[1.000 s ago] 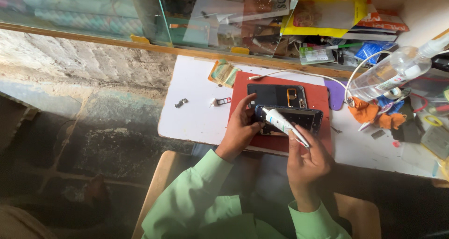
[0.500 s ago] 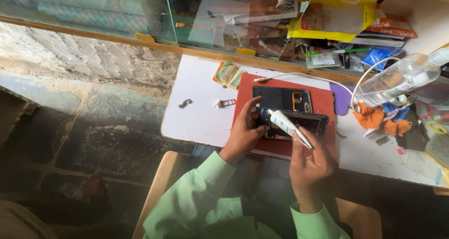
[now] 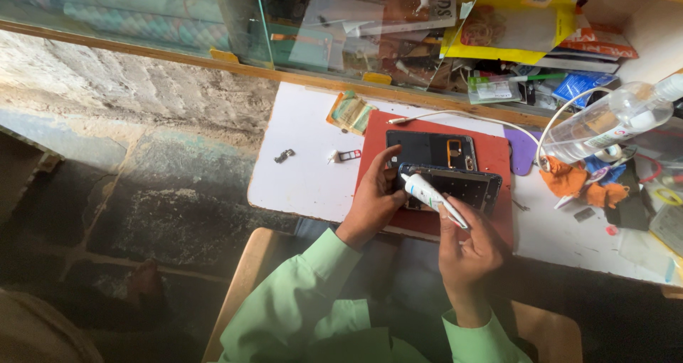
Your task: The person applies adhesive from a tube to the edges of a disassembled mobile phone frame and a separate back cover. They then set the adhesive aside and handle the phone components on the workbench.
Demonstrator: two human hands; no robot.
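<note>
Meanwhile right hand grips white tube over phone.

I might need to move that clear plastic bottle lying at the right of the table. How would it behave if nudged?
The clear plastic bottle lies on its side, so it would probably roll when nudged. It looks thin-walled and mostly empty, so likely light and a little squashy. The orange cloth and clutter beside it may stop it soon.

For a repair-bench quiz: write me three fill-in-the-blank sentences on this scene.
1. The right hand holds a white ____ over the opened phone.
2. The phone lies on a ____ mat.
3. The left hand steadies the phone's ____ end.

Missing words: tube; red; left
</note>
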